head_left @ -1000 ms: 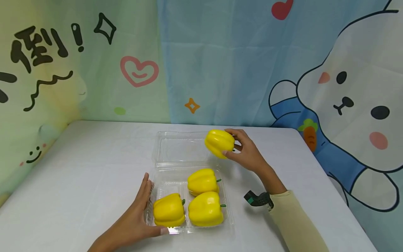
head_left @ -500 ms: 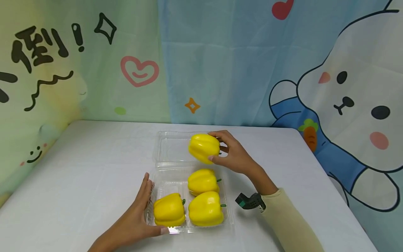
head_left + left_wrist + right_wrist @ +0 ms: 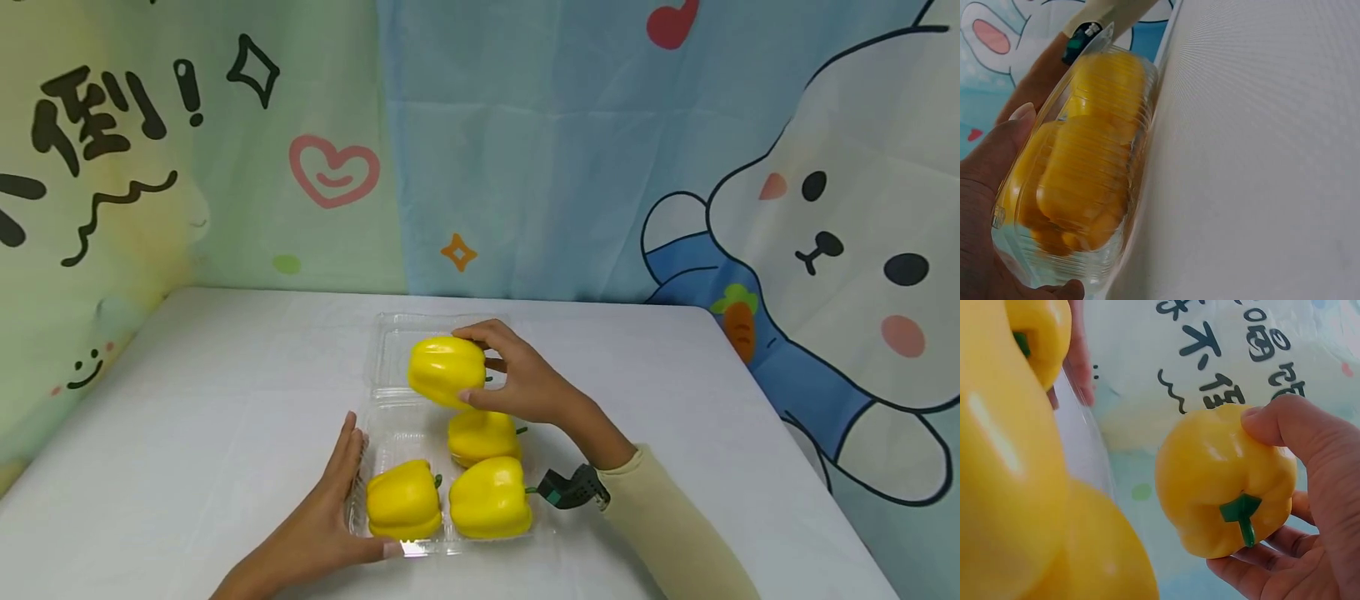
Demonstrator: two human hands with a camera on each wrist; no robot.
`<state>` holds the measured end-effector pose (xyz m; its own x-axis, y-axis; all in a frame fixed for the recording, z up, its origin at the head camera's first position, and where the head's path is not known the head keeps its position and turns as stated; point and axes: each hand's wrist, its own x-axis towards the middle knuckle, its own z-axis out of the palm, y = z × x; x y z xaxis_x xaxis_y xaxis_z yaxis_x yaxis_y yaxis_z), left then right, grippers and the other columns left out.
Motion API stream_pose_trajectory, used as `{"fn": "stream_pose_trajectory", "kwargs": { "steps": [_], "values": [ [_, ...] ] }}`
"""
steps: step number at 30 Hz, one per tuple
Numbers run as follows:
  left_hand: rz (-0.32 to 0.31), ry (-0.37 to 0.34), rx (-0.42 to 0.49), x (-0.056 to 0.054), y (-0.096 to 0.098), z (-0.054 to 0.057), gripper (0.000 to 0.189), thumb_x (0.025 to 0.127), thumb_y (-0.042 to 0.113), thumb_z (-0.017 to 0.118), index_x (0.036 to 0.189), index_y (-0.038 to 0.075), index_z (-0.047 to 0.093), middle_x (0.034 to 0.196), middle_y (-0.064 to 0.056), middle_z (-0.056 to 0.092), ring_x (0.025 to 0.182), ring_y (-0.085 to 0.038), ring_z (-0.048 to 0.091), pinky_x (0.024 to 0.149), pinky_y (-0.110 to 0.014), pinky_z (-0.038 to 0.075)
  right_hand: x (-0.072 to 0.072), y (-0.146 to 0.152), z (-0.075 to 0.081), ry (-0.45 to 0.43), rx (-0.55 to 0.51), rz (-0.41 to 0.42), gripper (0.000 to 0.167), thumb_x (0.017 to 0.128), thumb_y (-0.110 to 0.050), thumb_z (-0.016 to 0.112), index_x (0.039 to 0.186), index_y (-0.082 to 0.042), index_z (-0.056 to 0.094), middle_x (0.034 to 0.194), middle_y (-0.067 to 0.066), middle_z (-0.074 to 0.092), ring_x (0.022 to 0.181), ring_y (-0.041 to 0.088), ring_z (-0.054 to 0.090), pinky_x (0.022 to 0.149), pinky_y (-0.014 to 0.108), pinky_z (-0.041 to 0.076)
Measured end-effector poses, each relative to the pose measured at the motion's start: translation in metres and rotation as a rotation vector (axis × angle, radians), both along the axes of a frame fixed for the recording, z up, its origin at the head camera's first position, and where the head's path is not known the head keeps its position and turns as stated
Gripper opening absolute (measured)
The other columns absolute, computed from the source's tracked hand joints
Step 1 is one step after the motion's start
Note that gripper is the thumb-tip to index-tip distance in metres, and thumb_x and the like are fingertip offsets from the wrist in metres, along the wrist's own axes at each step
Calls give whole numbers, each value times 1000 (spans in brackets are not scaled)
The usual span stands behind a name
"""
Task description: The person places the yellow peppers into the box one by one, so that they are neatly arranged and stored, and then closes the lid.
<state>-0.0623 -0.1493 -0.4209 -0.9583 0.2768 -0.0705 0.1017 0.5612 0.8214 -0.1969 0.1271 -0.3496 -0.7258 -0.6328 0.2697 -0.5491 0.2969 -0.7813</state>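
Note:
My right hand (image 3: 525, 379) holds a yellow bell pepper (image 3: 446, 371) between thumb and fingers, above the back edge of a clear plastic clamshell box (image 3: 397, 425). The right wrist view shows this pepper's green stem (image 3: 1244, 515). Inside the box lie a front-left pepper (image 3: 405, 500), a front-right pepper (image 3: 491, 500) and a back-right pepper (image 3: 483, 440), partly covered by the held one. The left hand (image 3: 330, 508) rests against the box's front-left corner, fingers straight along the left side, thumb at the front rim. Through the box wall, peppers (image 3: 1085, 169) show in the left wrist view.
The box's open lid (image 3: 393, 350) lies flat behind it on the white table (image 3: 225, 400). A patterned cloth backdrop (image 3: 525, 167) stands at the table's far edge. A black wrist camera (image 3: 570, 487) juts from the right sleeve.
My right hand has carried its pepper left and slightly toward the front, from the lid's right side to over the box's back edge. The left hand and the box stay in place.

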Motion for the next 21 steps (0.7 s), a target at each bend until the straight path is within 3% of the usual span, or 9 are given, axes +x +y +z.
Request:
{"fn": "stream_pose_trajectory", "kwargs": {
  "steps": [11, 21],
  "values": [
    [-6, 17, -4, 2, 0, -2, 138, 61, 55, 87, 157, 13, -3, 161, 1, -17, 146, -31, 6, 107, -60, 19, 10, -24, -1, -40, 75, 144, 62, 84, -20, 77, 138, -15, 48, 131, 1, 44, 114, 15, 49, 98, 33, 46],
    [-15, 39, 21, 2, 0, -3, 138, 61, 54, 88, 157, 13, -3, 161, 1, -17, 146, -31, 8, 107, -60, 20, 13, -26, -2, -44, 129, 178, 62, 84, -20, 76, 139, -11, 48, 129, 2, 46, 111, 12, 52, 100, 32, 45]
  ]
}}
